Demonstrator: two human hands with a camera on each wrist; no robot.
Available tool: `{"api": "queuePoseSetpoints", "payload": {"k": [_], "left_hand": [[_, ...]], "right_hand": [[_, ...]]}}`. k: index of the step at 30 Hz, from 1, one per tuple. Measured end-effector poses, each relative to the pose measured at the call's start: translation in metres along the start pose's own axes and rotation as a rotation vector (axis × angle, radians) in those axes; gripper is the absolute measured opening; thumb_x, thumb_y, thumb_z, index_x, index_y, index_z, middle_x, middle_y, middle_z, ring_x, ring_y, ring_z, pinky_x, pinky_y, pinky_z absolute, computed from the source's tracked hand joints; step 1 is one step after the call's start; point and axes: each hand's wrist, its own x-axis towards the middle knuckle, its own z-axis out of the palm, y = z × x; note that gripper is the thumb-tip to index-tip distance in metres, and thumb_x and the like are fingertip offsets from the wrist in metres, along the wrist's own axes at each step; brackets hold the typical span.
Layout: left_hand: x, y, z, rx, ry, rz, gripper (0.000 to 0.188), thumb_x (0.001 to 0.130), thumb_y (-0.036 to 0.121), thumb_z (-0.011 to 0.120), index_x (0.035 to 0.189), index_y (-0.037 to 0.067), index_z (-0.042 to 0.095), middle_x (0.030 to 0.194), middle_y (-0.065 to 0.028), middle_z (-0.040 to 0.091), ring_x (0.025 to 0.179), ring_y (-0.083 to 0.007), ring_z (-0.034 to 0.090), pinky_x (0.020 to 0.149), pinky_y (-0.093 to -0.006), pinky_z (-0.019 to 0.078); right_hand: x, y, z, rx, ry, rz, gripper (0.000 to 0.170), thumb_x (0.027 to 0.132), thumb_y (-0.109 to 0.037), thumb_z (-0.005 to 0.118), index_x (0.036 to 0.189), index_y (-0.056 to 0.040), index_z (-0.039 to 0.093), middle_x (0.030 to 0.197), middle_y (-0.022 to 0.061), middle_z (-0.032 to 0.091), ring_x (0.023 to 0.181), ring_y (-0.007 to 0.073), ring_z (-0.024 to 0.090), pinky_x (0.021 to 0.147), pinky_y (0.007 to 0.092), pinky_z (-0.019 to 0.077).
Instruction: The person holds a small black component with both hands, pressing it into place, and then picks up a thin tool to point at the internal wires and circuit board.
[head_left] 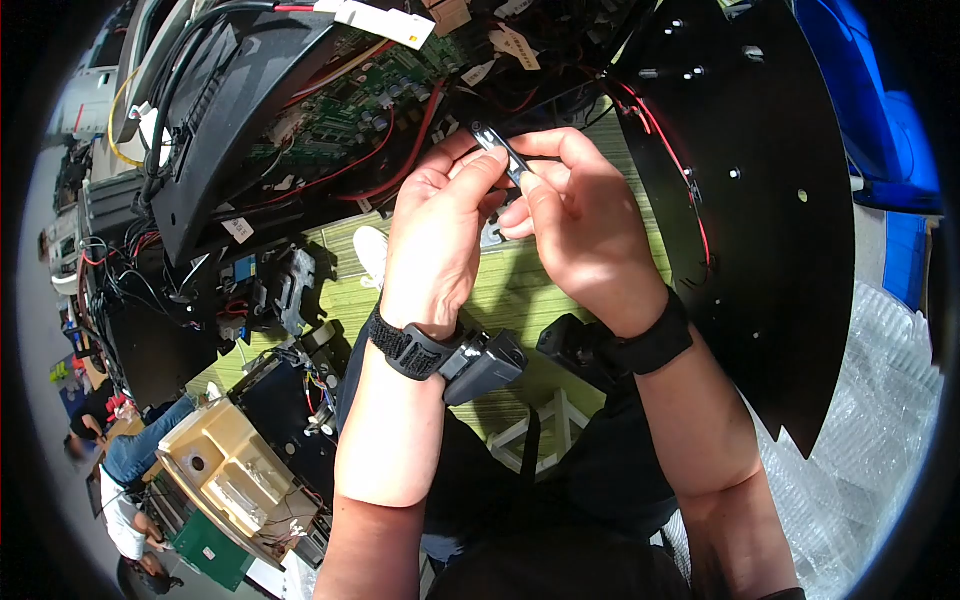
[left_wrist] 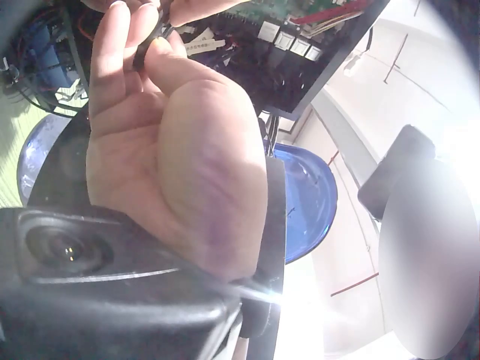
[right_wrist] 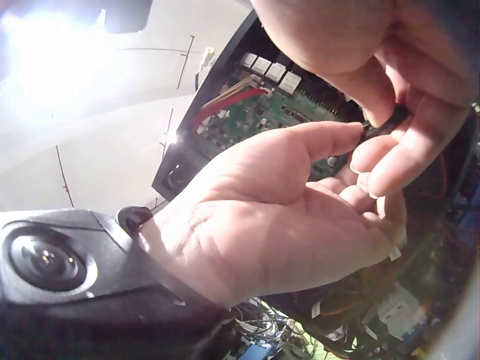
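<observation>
A small, narrow black piece with a shiny pale strip along its face (head_left: 487,137) is held between both hands in the head view. My left hand (head_left: 436,225) pinches it, thumb lying over its upper face. From the other side my right hand (head_left: 598,222) grips its lower end between thumb and fingers. In the left wrist view the left hand (left_wrist: 176,142) hides most of the piece. The right wrist view shows the right thumb tip and the left fingers meeting at its dark edge (right_wrist: 398,115). I cannot tell what kind of part it is.
Beyond the hands stands an open black housing with a green circuit board (head_left: 340,125) and red cables (head_left: 425,135). A large black panel (head_left: 770,220) stands on the right, bubble wrap (head_left: 870,390) beside it. A cream plastic tray (head_left: 235,475) lies lower left, near another person (head_left: 130,510).
</observation>
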Motion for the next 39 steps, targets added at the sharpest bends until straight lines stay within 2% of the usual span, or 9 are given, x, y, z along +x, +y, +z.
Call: {"api": "queuePoseSetpoints", "payload": {"k": [6,8,14,17,21,23,27,29,39], "left_hand": [[0.001,-0.002,-0.003,-0.007,-0.022,-0.004,0.012,0.096,0.013,0.058,0.103,0.004,0.06,0.088,-0.0032,0.061,0.078,-0.012,0.057,0.071,-0.0285,0.0484],[0.001,-0.001,-0.002,-0.013,-0.015,-0.01,0.012,0.096,0.014,0.058,0.102,0.004,0.06,0.086,-0.0031,0.061,0.078,-0.0119,0.058,0.071,-0.0284,0.0485],[0.002,-0.002,-0.003,-0.001,-0.028,-0.008,0.011,0.096,0.015,0.058,0.1,0.004,0.06,0.085,-0.0027,0.062,0.078,-0.0123,0.058,0.07,-0.028,0.0484],[0.001,-0.001,-0.001,0.001,-0.016,-0.003,0.011,0.096,0.015,0.058,0.098,0.004,0.06,0.084,-0.0026,0.061,0.077,-0.0124,0.059,0.07,-0.0278,0.0483],[0.002,-0.003,-0.002,-0.021,-0.005,-0.005,0.012,0.096,0.016,0.058,0.096,0.004,0.061,0.084,-0.0028,0.061,0.077,-0.0125,0.059,0.07,-0.0276,0.0482],[0.001,-0.003,-0.001,-0.014,0.009,-0.011,0.011,0.095,0.015,0.059,0.095,0.004,0.061,0.084,-0.0031,0.061,0.076,-0.0125,0.059,0.07,-0.0274,0.0482],[0.002,-0.003,-0.002,-0.009,0.011,0.001,0.011,0.095,0.015,0.059,0.096,0.004,0.061,0.084,-0.0031,0.061,0.076,-0.0124,0.058,0.071,-0.0271,0.0482],[0.002,-0.003,-0.003,-0.013,-0.004,0.02,0.011,0.095,0.014,0.059,0.098,0.004,0.061,0.085,-0.0028,0.061,0.077,-0.0123,0.058,0.072,-0.0271,0.0483],[0.0,-0.001,-0.001,-0.033,-0.005,0.008,0.011,0.094,0.011,0.058,0.099,0.002,0.06,0.086,-0.0034,0.06,0.077,-0.0121,0.057,0.071,-0.0262,0.0482]], "right_hand": [[0.001,0.002,0.001,0.013,0.006,0.008,0.025,0.096,-0.001,0.045,0.12,0.0077,0.047,0.088,0.0112,0.067,0.076,0.0123,0.067,0.071,0.0232,0.0547],[0.001,0.006,0.004,0.065,0.058,-0.064,0.024,0.091,0.005,0.042,0.114,0.0064,0.049,0.084,0.017,0.065,0.071,0.02,0.068,0.064,0.0294,0.0546],[0.001,0.004,0.002,0.046,0.048,-0.062,0.025,0.091,0.004,0.043,0.114,0.0066,0.05,0.085,0.0178,0.065,0.072,0.0209,0.068,0.065,0.0302,0.0548],[0.0,0.001,-0.002,-0.024,-0.002,-0.022,0.026,0.096,-0.002,0.046,0.12,0.008,0.047,0.093,0.0104,0.066,0.075,0.0117,0.066,0.07,0.0229,0.055],[0.0,0.001,-0.001,-0.031,0.003,-0.014,0.026,0.096,-0.002,0.046,0.12,0.008,0.047,0.093,0.0103,0.066,0.075,0.0117,0.066,0.07,0.0225,0.0547],[0.001,0.002,0.001,0.018,0.044,-0.036,0.026,0.09,0.004,0.042,0.115,0.0072,0.049,0.085,0.0193,0.065,0.071,0.0216,0.068,0.064,0.0305,0.0548],[0.0,0.003,0.0,0.023,0.04,-0.038,0.026,0.091,0.004,0.041,0.115,0.0073,0.049,0.085,0.0189,0.064,0.071,0.0213,0.068,0.065,0.0306,0.0552],[-0.001,0.001,-0.004,-0.004,-0.031,-0.017,0.027,0.097,-0.003,0.044,0.121,0.0075,0.046,0.091,0.0112,0.066,0.077,0.0131,0.067,0.072,0.0238,0.0548],[-0.001,0.002,-0.008,-0.02,-0.101,-0.037,0.032,0.094,0.0,0.04,0.126,0.0081,0.042,0.099,0.0134,0.065,0.086,0.0156,0.068,0.08,0.0257,0.0551]]}}
